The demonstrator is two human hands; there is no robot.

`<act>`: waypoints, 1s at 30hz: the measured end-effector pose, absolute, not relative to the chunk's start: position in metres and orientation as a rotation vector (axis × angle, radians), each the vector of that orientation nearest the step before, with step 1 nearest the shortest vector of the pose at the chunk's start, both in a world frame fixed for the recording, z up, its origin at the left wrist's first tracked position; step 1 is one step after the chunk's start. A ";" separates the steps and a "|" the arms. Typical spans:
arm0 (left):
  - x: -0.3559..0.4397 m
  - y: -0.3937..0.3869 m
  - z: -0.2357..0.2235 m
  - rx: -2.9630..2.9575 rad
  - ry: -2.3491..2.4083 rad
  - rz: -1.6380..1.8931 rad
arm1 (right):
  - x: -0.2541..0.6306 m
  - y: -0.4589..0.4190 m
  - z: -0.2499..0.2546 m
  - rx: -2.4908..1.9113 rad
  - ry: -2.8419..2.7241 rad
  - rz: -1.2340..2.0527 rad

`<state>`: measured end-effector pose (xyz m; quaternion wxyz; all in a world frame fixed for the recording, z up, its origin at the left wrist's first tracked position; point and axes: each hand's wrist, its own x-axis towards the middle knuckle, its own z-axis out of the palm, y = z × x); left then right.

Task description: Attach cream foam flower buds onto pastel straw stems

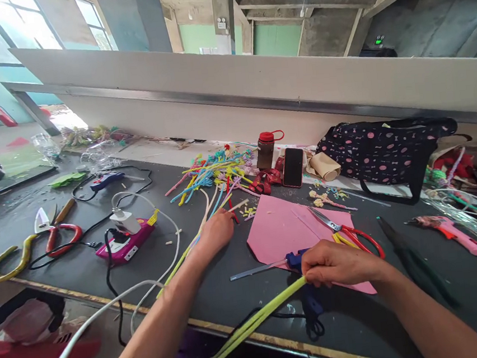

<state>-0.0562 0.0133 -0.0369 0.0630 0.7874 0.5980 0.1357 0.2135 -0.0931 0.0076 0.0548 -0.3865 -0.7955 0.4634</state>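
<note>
My right hand point(330, 263) is closed around the ends of several yellow-green pipe cleaners point(252, 324), which hang down to the lower left past the table edge. Just under and behind it lies a blue glue gun point(296, 260) with a clear glue stick point(253, 270). My left hand point(218, 229) is reached forward, fingers curled down beside loose white, blue and yellow pipe cleaners point(209, 204); what its fingertips hold is hidden. Beyond it is a heap of coloured pipe cleaners point(216, 172). Red-handled scissors point(356, 235) rest on a pink sheet point(276, 220).
At left are a purple power strip point(126, 243) with cables, red-handled cutters point(61, 238) and another blue glue gun point(106, 181). A bottle point(265, 151), a phone point(293, 168) and a patterned bag point(382, 156) stand at the back. Right lies a pink glue gun point(450, 232).
</note>
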 end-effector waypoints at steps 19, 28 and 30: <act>-0.056 0.017 -0.019 2.315 2.037 0.383 | 0.215 -0.091 0.007 -1.206 -2.401 1.298; -0.008 -0.071 -0.009 1.565 0.883 0.310 | 0.200 -0.062 0.027 -1.147 -2.604 0.964; -0.007 -0.075 -0.014 1.402 0.891 0.322 | 0.197 -0.055 0.030 -1.142 -2.660 0.911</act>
